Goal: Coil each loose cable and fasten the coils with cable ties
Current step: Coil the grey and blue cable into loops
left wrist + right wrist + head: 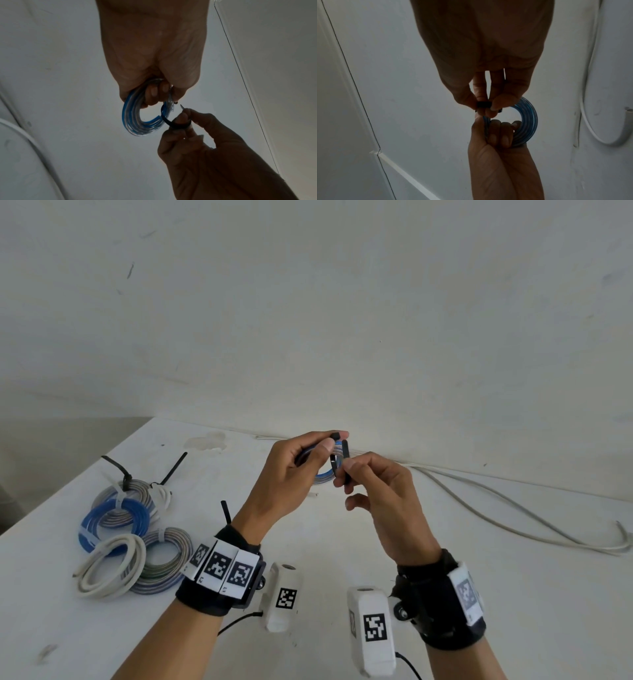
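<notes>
At the centre of the head view I see my left hand [294,465] gripping a small coil of glossy blue-and-clear cable [327,472] above the white table [342,542], while my right hand [380,491] pinches a flat black cable tie [344,460] looped round it. Only this view shows the finished coils [132,529] at lower left (blue, grey and white, already tied) and a loose white cable [513,515] trailing right. The wrist views are dim, yet the left one shows the tie's curved band [171,122] circling the strands [137,119]; its head is hidden by fingertips [496,104].

Blue coil [325,474] half behind the hands — black tie's [344,455] ends hidden.
</notes>
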The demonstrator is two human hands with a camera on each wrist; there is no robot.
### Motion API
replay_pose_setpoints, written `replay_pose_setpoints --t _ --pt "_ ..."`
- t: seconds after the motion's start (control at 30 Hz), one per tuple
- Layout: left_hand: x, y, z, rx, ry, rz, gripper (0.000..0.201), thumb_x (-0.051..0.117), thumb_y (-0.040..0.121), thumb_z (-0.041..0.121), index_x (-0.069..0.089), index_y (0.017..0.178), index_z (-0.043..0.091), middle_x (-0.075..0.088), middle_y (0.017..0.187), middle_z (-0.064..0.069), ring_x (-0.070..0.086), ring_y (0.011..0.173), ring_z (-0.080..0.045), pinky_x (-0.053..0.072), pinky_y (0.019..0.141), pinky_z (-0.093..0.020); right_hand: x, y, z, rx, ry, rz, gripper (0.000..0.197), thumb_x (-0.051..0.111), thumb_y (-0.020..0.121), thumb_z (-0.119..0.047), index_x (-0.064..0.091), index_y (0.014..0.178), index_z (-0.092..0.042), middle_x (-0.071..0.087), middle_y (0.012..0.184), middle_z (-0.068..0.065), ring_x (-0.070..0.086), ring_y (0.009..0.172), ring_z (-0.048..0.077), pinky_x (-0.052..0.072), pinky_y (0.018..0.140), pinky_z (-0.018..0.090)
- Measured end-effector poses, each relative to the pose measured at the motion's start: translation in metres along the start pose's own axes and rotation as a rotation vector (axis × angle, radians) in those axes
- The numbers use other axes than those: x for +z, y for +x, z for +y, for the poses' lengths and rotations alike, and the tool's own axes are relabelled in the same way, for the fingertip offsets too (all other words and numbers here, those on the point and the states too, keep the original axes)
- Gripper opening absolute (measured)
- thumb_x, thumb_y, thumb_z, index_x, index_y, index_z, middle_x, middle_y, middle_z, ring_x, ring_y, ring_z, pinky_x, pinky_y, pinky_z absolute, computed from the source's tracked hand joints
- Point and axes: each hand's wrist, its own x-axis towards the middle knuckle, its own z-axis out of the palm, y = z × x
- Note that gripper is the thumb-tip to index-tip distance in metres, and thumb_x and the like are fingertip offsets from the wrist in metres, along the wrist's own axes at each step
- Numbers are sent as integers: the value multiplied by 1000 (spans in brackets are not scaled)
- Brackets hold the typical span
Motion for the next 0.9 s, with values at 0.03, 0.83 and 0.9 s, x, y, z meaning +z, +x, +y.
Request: replay_pose_setpoints --t 0.03,0.83,0.9 --pt "0 -1 2 11 4 -6 29 48 106 14 69 126 10 63 94 10 57 70 6 40 73 -5 0 0 0 16 4 -11 26 55 101 -8 67 78 -5 66 79 10 54 77 18 48 60 27" --pt "6 -6 -3 116 106 -97 27 51 105 14 71 121 10 74 93 4 71 90 -8 56 84 -20 -10 1 -8 120 45 -58 25 53 103 -13 66 84 -4 63 79 8 53 72 16 45 64 25" --pt "7 -5 -4 125 105 -112 26 51 105 11 71 121 8 75 96 -1 72 94 -12 57 87 -23 -10 1 -6 106 66 -26 24 55 103 -15 69 88 -1 63 79 9 52 70 15 46 64 25"
